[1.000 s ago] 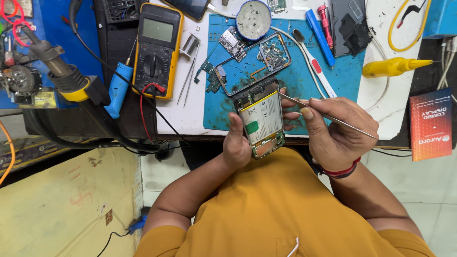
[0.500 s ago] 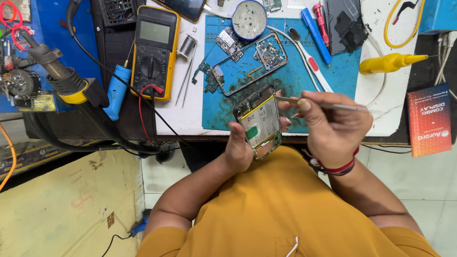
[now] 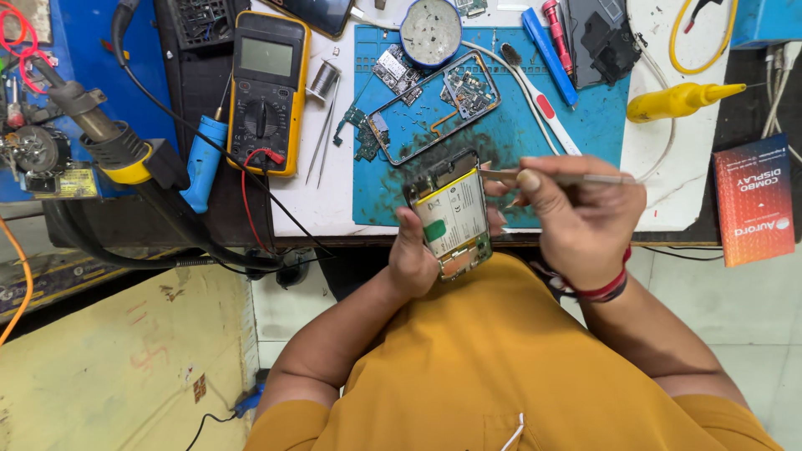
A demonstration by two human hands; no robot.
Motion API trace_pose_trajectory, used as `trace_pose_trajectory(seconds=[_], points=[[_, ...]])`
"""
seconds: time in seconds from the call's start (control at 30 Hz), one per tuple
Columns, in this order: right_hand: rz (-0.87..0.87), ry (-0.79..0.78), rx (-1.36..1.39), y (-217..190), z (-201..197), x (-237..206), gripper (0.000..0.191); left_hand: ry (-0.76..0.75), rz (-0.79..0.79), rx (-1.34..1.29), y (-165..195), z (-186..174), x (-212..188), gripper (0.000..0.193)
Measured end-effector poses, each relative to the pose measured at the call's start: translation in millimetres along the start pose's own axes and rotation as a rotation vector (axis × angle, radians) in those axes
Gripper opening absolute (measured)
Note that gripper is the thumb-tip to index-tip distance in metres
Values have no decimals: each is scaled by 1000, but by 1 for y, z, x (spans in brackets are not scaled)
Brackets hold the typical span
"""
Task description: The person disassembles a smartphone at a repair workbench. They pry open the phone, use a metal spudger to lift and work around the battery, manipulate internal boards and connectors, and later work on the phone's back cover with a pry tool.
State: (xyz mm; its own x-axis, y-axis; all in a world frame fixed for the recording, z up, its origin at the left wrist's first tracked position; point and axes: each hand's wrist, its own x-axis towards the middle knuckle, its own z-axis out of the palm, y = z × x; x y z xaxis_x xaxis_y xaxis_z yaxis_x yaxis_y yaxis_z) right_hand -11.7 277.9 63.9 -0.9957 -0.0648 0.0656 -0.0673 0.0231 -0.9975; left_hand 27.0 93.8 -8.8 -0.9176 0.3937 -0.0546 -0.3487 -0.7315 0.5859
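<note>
My left hand (image 3: 411,255) grips an opened phone (image 3: 451,215) with its back cover off, battery and boards showing, held over the near edge of the blue work mat (image 3: 576,125). My right hand (image 3: 576,213) pinches a pair of metal tweezers (image 3: 561,178), held level, with the tips at the phone's upper right edge. A red band sits on my right wrist.
On the mat lie a phone frame (image 3: 434,104), circuit boards, a round dish (image 3: 430,32), a toothbrush (image 3: 535,92) and a blue tool. A yellow multimeter (image 3: 266,92), a hot-air wand (image 3: 100,134), a yellow squeeze bottle (image 3: 681,100) and a red box (image 3: 752,200) surround it.
Both hands and the phone have drifted slightly up toward the mat. The tweezers have swung from slanting to level, tips closer to the phone's top edge.
</note>
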Motion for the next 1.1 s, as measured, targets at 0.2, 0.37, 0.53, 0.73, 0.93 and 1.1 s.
trace_pose_trajectory(seconds=[0.2, 0.37, 0.53, 0.73, 0.93, 1.1], points=[[167, 18, 215, 12, -10, 7, 11, -77, -69, -265, 0, -3, -1, 103], [146, 37, 76, 3, -5, 4, 12, -83, -89, -346, -2, -5, 2, 101], [-250, -54, -307, -13, 4, -5, 12, 55, 11, 76, -7, 2, -1, 109], [158, -38, 104, 0, -6, 3, 10, -72, -92, -88, -1, -4, -4, 107], [273, -49, 166, 6, -13, 4, 12, -99, -68, -205, -1, -4, 2, 105], [304, -70, 234, 6, -11, 8, 14, -100, -94, -265, -1, -7, 2, 104]])
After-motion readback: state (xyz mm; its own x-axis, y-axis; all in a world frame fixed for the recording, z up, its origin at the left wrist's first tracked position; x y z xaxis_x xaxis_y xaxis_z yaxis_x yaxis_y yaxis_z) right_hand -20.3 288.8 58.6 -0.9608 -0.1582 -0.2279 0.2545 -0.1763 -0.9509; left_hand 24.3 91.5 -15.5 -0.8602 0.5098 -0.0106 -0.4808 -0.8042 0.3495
